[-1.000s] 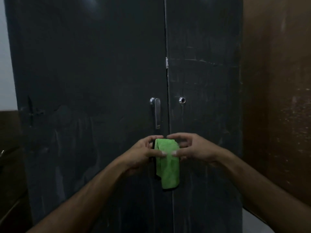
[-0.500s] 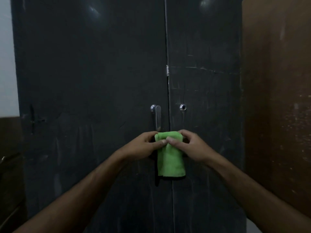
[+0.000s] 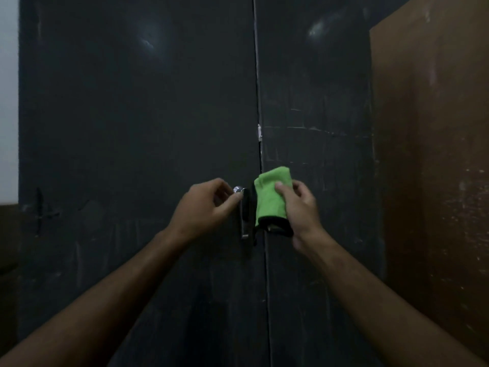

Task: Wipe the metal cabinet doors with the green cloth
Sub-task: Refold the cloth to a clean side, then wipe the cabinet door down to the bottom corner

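Cloth [image 3: 271, 198], folded, sits pinched in the right hand [image 3: 300, 207] at three o'clock of the handle [image 3: 244, 211], which the left hand [image 3: 205, 207] fingers. A tug there could swing the door [image 3: 132, 128] open mid-wipe.

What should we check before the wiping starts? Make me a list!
1. Green cloth folded, gripped by right hand: ok.
2. Cloth against the right door: cannot tell.
3. Left hand off the cloth: ok; its fingers are at the handle.
4. Both doors shut, with the left door meeting the right: ok.
5. Doors need wiping: ok, pale scuffs show.
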The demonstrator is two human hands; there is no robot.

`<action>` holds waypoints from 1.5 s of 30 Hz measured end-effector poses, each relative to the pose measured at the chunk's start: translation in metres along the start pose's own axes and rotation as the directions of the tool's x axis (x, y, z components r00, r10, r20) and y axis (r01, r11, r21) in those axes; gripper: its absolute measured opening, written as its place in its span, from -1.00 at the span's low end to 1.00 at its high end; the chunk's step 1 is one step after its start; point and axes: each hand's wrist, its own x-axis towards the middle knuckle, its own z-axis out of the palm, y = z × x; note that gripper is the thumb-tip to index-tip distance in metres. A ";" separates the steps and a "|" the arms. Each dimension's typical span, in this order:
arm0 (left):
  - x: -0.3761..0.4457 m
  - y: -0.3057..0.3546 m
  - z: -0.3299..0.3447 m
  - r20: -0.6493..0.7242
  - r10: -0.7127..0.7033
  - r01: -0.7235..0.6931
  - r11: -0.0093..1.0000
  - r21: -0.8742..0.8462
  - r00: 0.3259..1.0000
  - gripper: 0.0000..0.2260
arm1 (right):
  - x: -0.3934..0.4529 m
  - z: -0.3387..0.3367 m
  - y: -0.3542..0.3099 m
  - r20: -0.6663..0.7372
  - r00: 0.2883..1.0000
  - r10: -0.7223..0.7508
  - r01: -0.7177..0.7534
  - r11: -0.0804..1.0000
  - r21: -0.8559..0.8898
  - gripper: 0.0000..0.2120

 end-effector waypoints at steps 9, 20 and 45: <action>-0.010 -0.024 0.038 0.203 0.437 -0.479 0.738 0.476 0.876 -0.57 | 0.089 0.025 -0.035 -0.288 0.740 -0.608 0.424 0.754 -0.501 -0.64; 0.034 -0.038 0.093 0.239 0.597 -0.587 0.496 0.640 0.765 -0.58 | 0.147 0.021 0.027 0.312 0.528 -0.790 0.613 0.099 -0.784 -0.51; 0.048 -0.038 0.081 0.382 0.646 -0.713 0.384 0.586 0.661 -0.56 | 0.216 0.026 -0.039 0.444 0.506 -0.740 0.657 -0.003 -0.753 -0.51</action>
